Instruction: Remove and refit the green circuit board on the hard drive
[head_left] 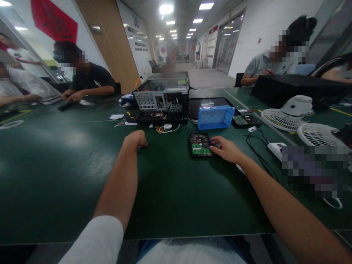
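A hard drive [201, 149] with a green circuit board facing up lies on the green table [165, 198]. At its right edge, the fingers and thumb of my right hand [226, 149] grip it. To the left, my left hand [136, 139] is closed with its fingertips down near the tabletop; whatever they pinch is hidden. A few tiny dark bits [150, 140], perhaps screws, lie just right of that hand. Behind the hard drive a blue plastic bin [216, 118] stands on its side. An opened computer case [162, 101] is behind my left hand.
Another circuit-board drive [246, 121] lies right of the bin. Two white fans [286, 113], a power strip [276, 149] and black cables [258, 156] are on the right. Paper scraps [116, 117] and a white cable [172, 129] lie before the case. People sit across the table.
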The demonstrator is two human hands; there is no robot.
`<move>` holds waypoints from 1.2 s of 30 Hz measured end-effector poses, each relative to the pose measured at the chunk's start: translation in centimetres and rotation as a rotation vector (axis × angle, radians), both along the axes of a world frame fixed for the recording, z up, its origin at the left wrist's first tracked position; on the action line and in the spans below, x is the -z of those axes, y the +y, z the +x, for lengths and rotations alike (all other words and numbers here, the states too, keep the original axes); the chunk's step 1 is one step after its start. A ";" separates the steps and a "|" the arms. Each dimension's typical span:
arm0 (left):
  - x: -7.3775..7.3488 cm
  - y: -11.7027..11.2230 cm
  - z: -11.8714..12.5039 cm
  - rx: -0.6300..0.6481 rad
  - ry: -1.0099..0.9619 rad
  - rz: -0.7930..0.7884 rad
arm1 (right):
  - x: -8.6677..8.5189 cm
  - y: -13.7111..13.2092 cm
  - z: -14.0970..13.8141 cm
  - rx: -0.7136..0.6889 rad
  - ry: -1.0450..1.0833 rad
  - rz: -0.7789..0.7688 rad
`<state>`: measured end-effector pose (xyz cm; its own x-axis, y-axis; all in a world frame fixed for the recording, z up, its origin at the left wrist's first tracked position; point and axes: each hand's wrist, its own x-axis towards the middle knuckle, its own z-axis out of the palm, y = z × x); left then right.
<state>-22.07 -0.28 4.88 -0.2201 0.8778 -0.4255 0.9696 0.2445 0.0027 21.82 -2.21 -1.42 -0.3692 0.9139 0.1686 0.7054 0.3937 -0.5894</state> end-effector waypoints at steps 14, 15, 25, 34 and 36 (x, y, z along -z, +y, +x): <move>-0.2 -0.1 0.4 -0.036 0.010 -0.006 | -0.1 0.0 -0.1 0.008 0.008 -0.008; -0.3 -0.2 0.6 -0.032 0.019 -0.008 | 0.0 0.0 0.0 0.006 0.005 -0.008; -0.7 -0.4 1.3 0.044 0.088 0.032 | 0.0 0.0 0.0 -0.004 0.003 0.010; -1.3 -1.4 9.4 0.665 -0.152 0.206 | -0.1 0.1 0.0 -0.003 -0.020 0.000; -1.2 -1.7 11.6 0.806 -0.250 0.236 | -0.1 0.0 0.0 -0.001 -0.021 -0.004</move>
